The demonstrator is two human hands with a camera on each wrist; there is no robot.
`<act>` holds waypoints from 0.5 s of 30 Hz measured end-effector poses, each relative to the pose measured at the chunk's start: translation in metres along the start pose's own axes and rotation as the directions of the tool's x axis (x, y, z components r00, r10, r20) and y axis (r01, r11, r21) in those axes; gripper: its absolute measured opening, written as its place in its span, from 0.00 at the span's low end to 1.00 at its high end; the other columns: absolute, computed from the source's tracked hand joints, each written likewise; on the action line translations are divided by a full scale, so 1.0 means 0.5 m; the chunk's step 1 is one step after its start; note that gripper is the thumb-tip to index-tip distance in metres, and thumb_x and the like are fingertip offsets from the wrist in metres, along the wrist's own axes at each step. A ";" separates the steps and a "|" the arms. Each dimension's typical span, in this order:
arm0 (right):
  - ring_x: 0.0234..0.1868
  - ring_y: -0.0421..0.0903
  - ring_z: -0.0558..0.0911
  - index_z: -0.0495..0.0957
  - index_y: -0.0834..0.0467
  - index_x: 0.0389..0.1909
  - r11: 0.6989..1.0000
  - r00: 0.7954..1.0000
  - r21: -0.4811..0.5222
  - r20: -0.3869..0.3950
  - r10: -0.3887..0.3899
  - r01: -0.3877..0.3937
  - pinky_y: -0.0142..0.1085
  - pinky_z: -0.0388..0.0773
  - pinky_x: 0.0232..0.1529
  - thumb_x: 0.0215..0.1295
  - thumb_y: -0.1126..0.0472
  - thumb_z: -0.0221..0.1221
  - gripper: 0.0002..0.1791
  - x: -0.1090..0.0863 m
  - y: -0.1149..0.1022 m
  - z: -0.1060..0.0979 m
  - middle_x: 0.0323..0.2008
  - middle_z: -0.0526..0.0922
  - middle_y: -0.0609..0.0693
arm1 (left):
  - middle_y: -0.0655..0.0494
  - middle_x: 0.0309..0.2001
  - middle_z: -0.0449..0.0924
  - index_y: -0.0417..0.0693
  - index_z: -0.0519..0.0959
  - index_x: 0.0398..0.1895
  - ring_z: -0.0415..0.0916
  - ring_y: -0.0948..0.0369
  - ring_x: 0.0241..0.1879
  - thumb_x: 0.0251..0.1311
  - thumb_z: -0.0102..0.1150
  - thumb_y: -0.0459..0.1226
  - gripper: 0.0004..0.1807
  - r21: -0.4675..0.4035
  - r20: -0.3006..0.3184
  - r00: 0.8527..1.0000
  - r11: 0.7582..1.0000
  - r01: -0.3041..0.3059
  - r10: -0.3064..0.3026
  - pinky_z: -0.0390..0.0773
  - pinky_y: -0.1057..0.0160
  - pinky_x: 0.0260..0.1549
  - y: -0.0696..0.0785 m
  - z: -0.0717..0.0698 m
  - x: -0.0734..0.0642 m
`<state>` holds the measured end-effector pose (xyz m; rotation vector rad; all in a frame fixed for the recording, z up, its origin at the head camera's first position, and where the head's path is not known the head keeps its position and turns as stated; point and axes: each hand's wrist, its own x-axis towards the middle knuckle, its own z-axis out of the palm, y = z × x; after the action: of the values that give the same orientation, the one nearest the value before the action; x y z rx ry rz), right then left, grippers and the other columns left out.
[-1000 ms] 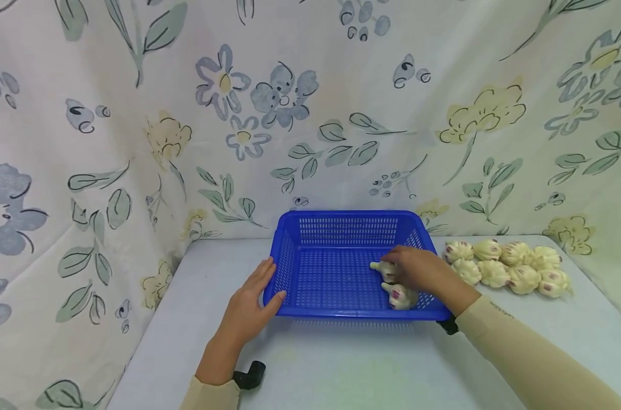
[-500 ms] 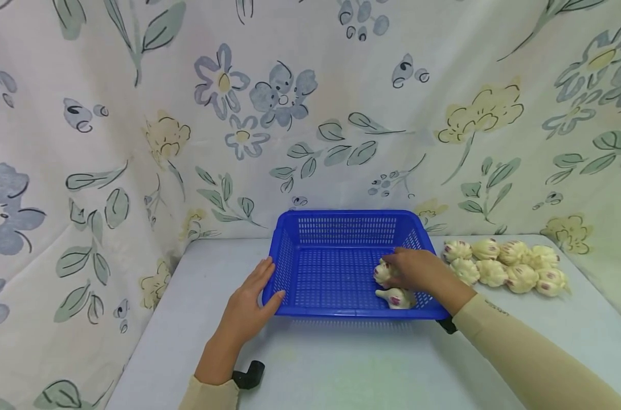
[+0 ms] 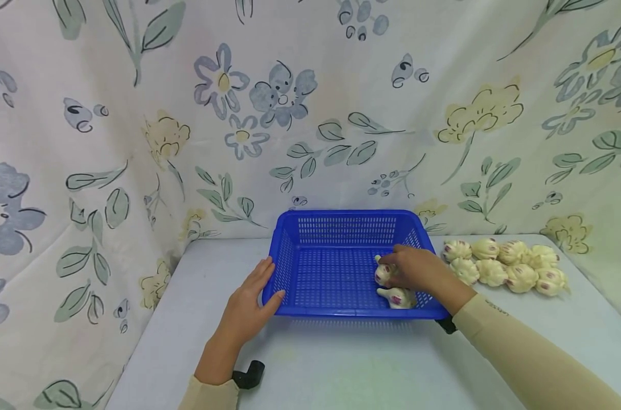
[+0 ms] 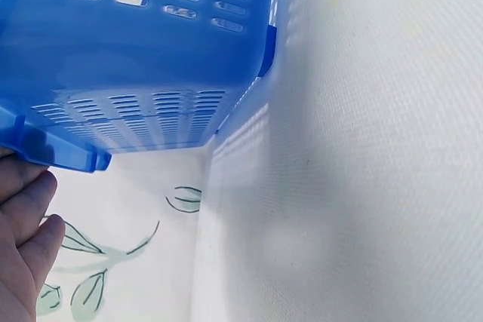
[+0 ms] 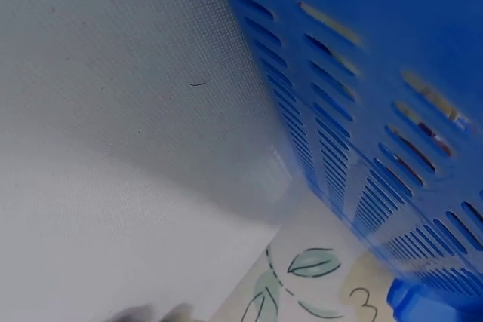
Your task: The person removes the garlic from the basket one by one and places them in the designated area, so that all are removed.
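My right hand (image 3: 417, 270) reaches over the right side of a blue plastic basket (image 3: 333, 312). It grips a garlic bulb (image 3: 383, 276) near the basket floor, with the stem tip showing up and to the left. Just in front of it lies a second garlic bulb (image 3: 396, 298), its stem to the left. My left hand (image 3: 249, 304) rests against the basket's left rim, fingers extended along the outside and thumb by the front corner. In the left wrist view, relaxed fingers (image 4: 30, 205) touch the rim from below. The right wrist view shows the basket's slotted side (image 5: 355, 164), not my right hand.
On the white table (image 3: 351, 364), right of the basket, several garlic bulbs (image 3: 492, 273) sit in two rows. A floral cloth (image 3: 341, 171) hangs right behind the basket. My right forearm crosses the basket's right rim.
The gripped bulb has turned in my right hand, its stem going from pointing left to pointing up-left. The front bulb has shifted slightly left. My left hand stays at the rim.
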<state>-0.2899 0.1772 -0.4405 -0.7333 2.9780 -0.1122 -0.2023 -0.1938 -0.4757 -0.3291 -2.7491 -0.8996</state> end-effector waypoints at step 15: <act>0.64 0.60 0.75 0.76 0.56 0.63 0.994 0.999 0.109 -0.044 0.027 -0.022 0.58 0.73 0.61 0.61 0.49 0.66 0.30 -0.003 -0.001 -0.001 0.64 0.76 0.57 | 0.59 0.77 0.55 0.51 0.61 0.75 0.53 0.54 0.76 0.67 0.55 0.53 0.37 0.001 0.010 1.000 1.000 0.003 -0.003 0.62 0.45 0.68 0.003 -0.003 0.001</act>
<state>-0.2885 0.1776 -0.4398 -0.6907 2.9936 -0.2901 -0.2019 -0.1936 -0.4734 -0.3301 -2.7599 -0.8993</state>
